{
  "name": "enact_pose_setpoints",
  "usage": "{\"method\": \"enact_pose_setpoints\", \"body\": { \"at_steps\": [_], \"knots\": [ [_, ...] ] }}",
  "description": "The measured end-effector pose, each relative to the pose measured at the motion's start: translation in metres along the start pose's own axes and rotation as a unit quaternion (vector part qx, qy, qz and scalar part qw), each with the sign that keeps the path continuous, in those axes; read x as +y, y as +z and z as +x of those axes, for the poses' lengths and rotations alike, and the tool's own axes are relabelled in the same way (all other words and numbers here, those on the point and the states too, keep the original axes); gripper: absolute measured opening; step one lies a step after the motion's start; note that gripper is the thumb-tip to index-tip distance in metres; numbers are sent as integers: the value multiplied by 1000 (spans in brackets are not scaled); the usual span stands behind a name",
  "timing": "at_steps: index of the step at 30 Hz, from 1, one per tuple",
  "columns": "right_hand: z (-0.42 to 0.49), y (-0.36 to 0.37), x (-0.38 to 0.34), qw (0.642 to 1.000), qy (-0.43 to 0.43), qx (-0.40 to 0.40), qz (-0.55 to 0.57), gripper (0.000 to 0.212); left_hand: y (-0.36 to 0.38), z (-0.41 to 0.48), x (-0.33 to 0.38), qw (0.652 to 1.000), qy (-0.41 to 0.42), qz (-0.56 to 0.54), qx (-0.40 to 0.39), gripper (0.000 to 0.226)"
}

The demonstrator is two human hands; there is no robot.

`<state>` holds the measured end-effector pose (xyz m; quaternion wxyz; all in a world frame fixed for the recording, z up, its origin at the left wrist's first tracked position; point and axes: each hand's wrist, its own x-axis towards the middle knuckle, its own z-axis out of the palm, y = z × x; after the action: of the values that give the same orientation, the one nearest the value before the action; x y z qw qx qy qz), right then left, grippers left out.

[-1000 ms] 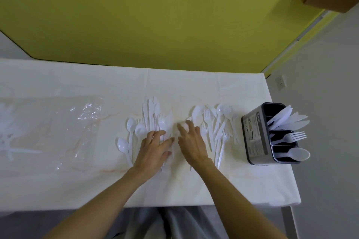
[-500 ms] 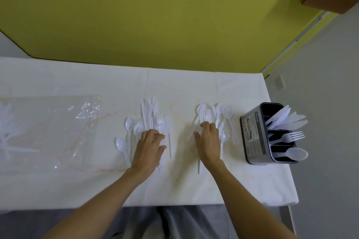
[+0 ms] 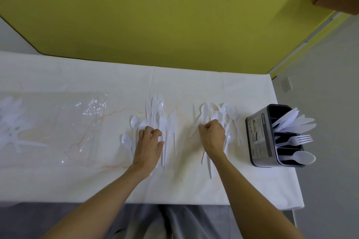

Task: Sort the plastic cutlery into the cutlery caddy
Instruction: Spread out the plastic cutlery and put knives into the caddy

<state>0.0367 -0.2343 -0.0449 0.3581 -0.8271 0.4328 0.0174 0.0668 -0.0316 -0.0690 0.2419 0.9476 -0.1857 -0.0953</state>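
White plastic cutlery lies in two heaps mid-table. My left hand (image 3: 148,142) rests on the left heap (image 3: 155,110) of spoons, forks and knives, with its fingers curled over the pieces. My right hand (image 3: 212,135) lies on the right heap (image 3: 226,111), fingers curled round several handles that stick out toward me. The dark grey cutlery caddy (image 3: 257,136) stands at the table's right end. It has three compartments: knives (image 3: 293,121) at the back, a fork (image 3: 299,139) in the middle, a spoon (image 3: 303,157) at the front.
A crumpled clear plastic bag (image 3: 58,122) lies flat on the left of the white table (image 3: 194,83), with more white cutlery (image 3: 11,122) at the far left edge. A yellow wall runs behind the table. The table's right edge is just past the caddy.
My hands have moved apart. The right hand slid right onto the right heap and curled its fingers round some pieces. The left hand drew back slightly and curled over the left heap.
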Motion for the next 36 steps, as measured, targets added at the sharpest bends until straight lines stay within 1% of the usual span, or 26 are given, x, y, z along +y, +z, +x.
{"method": "enact_pose_setpoints", "body": {
  "at_steps": [2, 4, 7, 9, 12, 14, 16, 17, 19, 21, 24, 26, 28, 30, 32, 33, 35, 36],
  "knots": [
    [-14, 2, -8, 997, -43, -59, 24, 8, 0, 1, 1, 1000, -8, -6, -3, 15],
    [-27, 13, -15, 991, -59, -123, 17, 14, 0, 1, 0, 1000, -11, -14, 2, 12],
    [-34, 34, -20, 986, -53, -160, -6, 24, 0, 1, -2, 999, -25, -27, -2, 10],
    [-34, 44, -20, 985, -50, -164, -24, 26, 0, 1, -4, 999, -33, -23, -5, 10],
    [-30, 45, -20, 986, -45, -152, -47, 18, -3, 1, -2, 999, -29, -23, -6, 9],
    [-26, 40, -19, 987, -40, -142, -65, 17, -4, 2, 4, 1000, -12, -23, -9, 10],
    [-23, 32, -16, 988, -27, -139, -66, 23, -3, 4, 15, 999, -4, -20, -27, 17],
    [-22, 28, -14, 987, -21, -141, -67, 26, -2, 6, 21, 999, -18, -14, -46, 24],
    [-21, 19, -11, 988, -15, -142, -64, 26, 3, 13, 34, 993, -57, 36, -92, 35],
    [-20, 9, -7, 990, -15, -136, -36, 20, 3, 19, 44, 988, -80, 68, -115, 34],
    [-23, -8, -6, 991, -8, -128, 43, 12, 3, 26, 55, 989, -93, 21, -113, 16],
    [-25, -21, -7, 988, -9, -120, 96, 10, 3, 26, 58, 988, -94, 5, -119, 11],
    [-25, -35, -9, 980, -4, -123, 158, 13, 3, 26, 59, 988, -95, -2, -122, 12],
    [-26, -54, -9, 967, -8, -136, 214, 13, 1, 28, 58, 988, -97, -23, -121, 20],
    [-25, -81, -6, 951, -26, -142, 275, 10, -1, 33, 66, 986, -87, -81, -118, 25],
    [-24, -94, -4, 944, -36, -141, 295, 10, -5, 37, 72, 983, -81, -116, -113, 24],
    [-21, -125, 3, 941, -51, -119, 314, 16, -12, 45, 94, 975, -69, -188, -97, 18],
    [-19, -138, 6, 942, -56, -95, 317, 18, -16, 49, 107, 967, -71, -228, -88, 17]
  ]
}}
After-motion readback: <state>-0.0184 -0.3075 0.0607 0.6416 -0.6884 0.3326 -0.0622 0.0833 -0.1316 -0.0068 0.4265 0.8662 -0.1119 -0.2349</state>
